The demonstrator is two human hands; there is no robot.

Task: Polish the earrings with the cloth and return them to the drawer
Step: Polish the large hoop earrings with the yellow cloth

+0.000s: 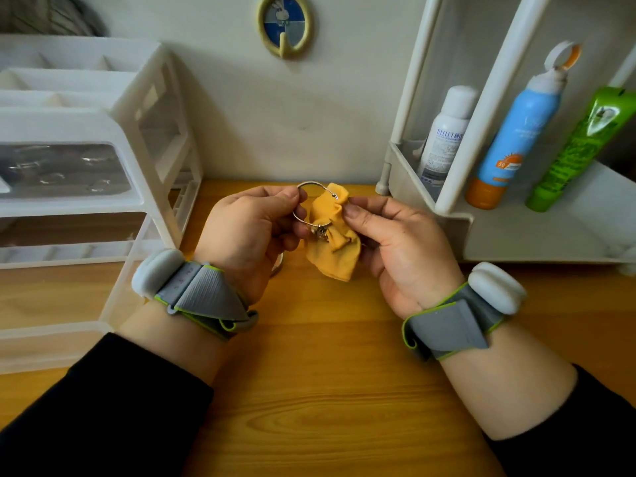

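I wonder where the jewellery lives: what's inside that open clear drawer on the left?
Inside the open clear plastic drawer, a dark lining shows with several small shiny pieces lying on it. They are too blurred to identify, and the white plastic organiser frame hides the drawer's edges.

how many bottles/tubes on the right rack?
3. White spray can in the rack's left slot, blue-and-orange sunscreen can to its right, green tube rightmost, leaning. More may be hidden past the frame edge.

Yellow cloth [330,235], silver hoop earring [311,208], wood-grain orange table [327,390], black sleeves [103,407].
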